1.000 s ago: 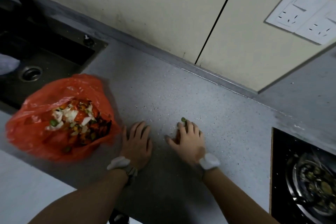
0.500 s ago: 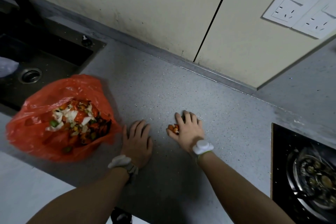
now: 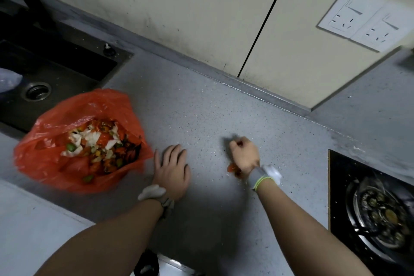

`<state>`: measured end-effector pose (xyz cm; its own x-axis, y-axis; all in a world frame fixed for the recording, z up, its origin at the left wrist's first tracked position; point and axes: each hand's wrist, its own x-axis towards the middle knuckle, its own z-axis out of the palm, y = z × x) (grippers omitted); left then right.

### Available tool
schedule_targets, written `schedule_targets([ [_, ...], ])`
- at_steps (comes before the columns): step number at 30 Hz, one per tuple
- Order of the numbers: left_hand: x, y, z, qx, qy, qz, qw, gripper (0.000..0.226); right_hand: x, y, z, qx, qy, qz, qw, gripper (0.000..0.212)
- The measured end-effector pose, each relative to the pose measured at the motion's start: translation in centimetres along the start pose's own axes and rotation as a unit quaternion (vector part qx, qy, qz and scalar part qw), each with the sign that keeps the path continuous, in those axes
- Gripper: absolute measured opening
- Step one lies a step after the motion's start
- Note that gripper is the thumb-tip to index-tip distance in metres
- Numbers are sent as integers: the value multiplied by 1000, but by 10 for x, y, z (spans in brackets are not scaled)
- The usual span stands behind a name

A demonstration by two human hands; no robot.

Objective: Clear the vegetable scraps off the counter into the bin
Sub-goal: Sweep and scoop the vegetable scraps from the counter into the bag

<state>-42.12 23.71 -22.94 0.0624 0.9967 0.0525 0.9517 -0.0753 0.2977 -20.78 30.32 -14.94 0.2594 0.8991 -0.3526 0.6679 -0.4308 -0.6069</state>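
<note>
An open orange plastic bag (image 3: 56, 159) lies on the grey speckled counter (image 3: 201, 119) at the left, holding a heap of red, white and green vegetable scraps (image 3: 98, 145). My left hand (image 3: 171, 172) rests flat on the counter just right of the bag, fingers spread, holding nothing. My right hand (image 3: 245, 155) is curled into a loose fist in the middle of the counter, with red scraps (image 3: 233, 168) showing under the heel of the palm. What lies inside the fist is hidden.
A dark sink (image 3: 44, 78) with a drain sits at the far left behind the bag. A black gas hob (image 3: 376, 213) fills the lower right. The wall with two white sockets (image 3: 360, 20) runs behind. The counter's front edge is near my forearms.
My right hand lay flat with fingers spread over the scraps; now it has curled into a fist and drawn the red pieces toward its wrist. My left hand stayed put.
</note>
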Motion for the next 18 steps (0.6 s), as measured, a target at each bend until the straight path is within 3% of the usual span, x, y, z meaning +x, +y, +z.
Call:
schedule_targets([
  [2, 0, -1, -2, -22, -6, -8, 1000, 52, -6, -6, -11, 244, -4, 109, 964, 24],
  [4, 3, -1, -6, -33, -40, -17, 999, 56, -9, -8, -19, 440, -26, 221, 870, 28],
  [6, 5, -5, -16, -63, -99, -21, 993, 59, -11, -12, -19, 560, -62, 279, 778, 27],
  [8, 12, -6, -23, -123, -130, -15, 984, 56, -13, -16, -13, 622, -85, 290, 723, 24],
  [11, 12, -7, -52, -275, -92, -21, 957, 43, -25, -50, 4, 653, -145, 260, 697, 12],
  [13, 5, -10, -77, -361, -44, -41, 931, 38, -32, -85, 19, 655, -185, 241, 692, 15],
  [18, -13, -52, -134, -415, 96, -124, 896, 32, -56, -182, 70, 631, -297, 201, 688, 30],
])
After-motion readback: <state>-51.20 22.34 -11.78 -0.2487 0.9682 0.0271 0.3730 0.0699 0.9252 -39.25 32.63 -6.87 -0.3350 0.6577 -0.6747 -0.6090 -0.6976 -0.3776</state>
